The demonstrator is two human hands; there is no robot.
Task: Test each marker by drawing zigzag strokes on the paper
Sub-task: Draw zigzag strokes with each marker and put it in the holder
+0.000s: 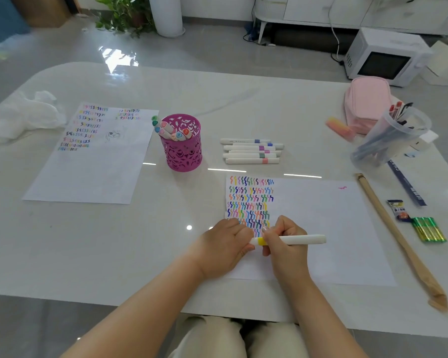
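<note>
Both hands meet over the lower left part of the paper [334, 228], which lies flat at the near edge of the white table [217, 99]. Left hand [225, 244]: knuckles up, fingers curled round the left end of a white marker [303, 239] with a yellow band. Right hand [285, 244]: thumb and fingers pinch the barrel just right of the band, and the rest of the barrel sticks out to the right. The marker is held level just above the sheet. Its tip end is hidden inside the left hand, so cap on or off cannot be told. Rows of coloured zigzag strokes [251, 200] fill the sheet's upper left corner, with the lowest rows just beyond the knuckles. Six loose markers [251, 151] lie side by side beyond the sheet. To their left stands a magenta cut-out holder [184, 148] with more markers poking out. Further left lies a second sheet [93, 164], also marked with strokes. At far right are a pink pouch [367, 102] and a tilted clear cup [391, 135] holding pens.
</note>
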